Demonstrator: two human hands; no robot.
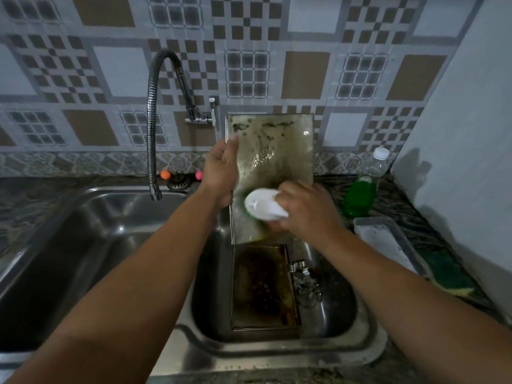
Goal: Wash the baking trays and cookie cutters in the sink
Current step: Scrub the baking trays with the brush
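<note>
Nearest, a stained baking tray [264, 286] is lying in the small sink basin [340, 314] beside a heap of cookie cutters [306, 284], probably waiting to be washed. Above it, the right hand [307, 209] is gripping a white-handled green scrubber [261, 203] against a second tray [273, 162]. The left hand [221, 170] is clamping that tray's left edge, holding it upright over the basin, likely so water drains. Farther right on the table, a bottle of green liquid [365, 187] is standing; no label is readable.
</note>
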